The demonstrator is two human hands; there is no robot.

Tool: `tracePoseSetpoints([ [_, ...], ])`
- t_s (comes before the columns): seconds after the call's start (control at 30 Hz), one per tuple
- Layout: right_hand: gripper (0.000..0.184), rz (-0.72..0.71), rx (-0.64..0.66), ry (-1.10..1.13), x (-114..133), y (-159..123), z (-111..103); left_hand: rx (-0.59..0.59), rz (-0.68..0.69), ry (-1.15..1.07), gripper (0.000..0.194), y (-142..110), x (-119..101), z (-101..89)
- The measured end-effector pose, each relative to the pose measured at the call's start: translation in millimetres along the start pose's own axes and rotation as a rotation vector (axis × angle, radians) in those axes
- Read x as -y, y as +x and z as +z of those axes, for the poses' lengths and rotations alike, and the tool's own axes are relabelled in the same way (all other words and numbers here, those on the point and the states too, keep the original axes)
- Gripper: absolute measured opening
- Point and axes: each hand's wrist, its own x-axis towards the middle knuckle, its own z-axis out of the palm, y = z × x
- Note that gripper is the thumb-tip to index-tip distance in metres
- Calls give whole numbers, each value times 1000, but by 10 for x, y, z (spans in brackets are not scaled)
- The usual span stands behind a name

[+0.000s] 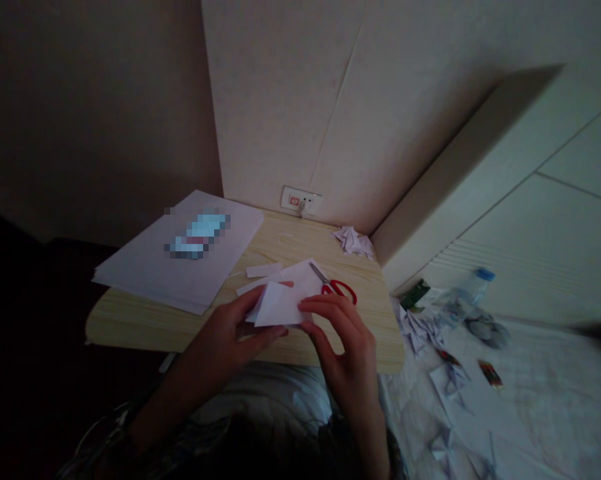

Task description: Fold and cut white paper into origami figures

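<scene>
A folded piece of white paper [280, 307] is held between both hands above the front of a small wooden table [380, 320]. My left hand [240, 323] grips its left side, fingers behind and thumb below. At its right edge, my right hand [343, 327] pinches the paper between thumb and fingers. Just beyond the hands lie red-handled scissors [337, 287], partly on a flat white sheet [305, 270]. A narrow paper strip [264, 270] rests to the left of that sheet.
A stack of white paper [200, 293] covers the table's left side, with a blurred-out phone-like object [200, 235] on top. Folded paper pieces [353, 241] sit at the back right corner. A wall socket [301, 200] is behind. On the bed [555, 373] are a plastic bottle [477, 287] and more folded paper [420, 330].
</scene>
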Motion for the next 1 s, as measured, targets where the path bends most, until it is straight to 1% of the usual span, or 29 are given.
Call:
tracePoseSetpoints([
  [0.13,18,-53,-109,-36,28,-12,23,-11,0,-42,42,1,-31,12],
  [0.2,23,-69,-159,-48,36,-19,44,-18,-17,-80,36,-11,-70,25],
  [0.27,28,-75,-183,-60,35,-24,68,-37,-45,-115,30,-27,-117,35],
  [0.37,33,-70,-160,-57,21,-27,102,-48,-28,-125,27,-37,-171,29],
  [0.43,31,-51,-151,-37,10,-28,116,-48,7,-83,26,-34,-177,15],
  [0.53,28,-9,-160,-8,8,-33,121,-90,43,-14,25,-27,-149,0],
  [0.6,27,0,-158,6,21,-36,122,-128,74,8,27,-28,-126,3],
  [0.7,22,-3,-161,13,50,-35,125,-155,97,30,34,-36,-116,25],
  [0.87,19,-31,-179,7,81,-32,140,-176,86,-30,40,-53,-150,68],
  [1.0,20,-44,-170,10,80,-36,156,-152,98,-85,37,-58,-157,77],
])
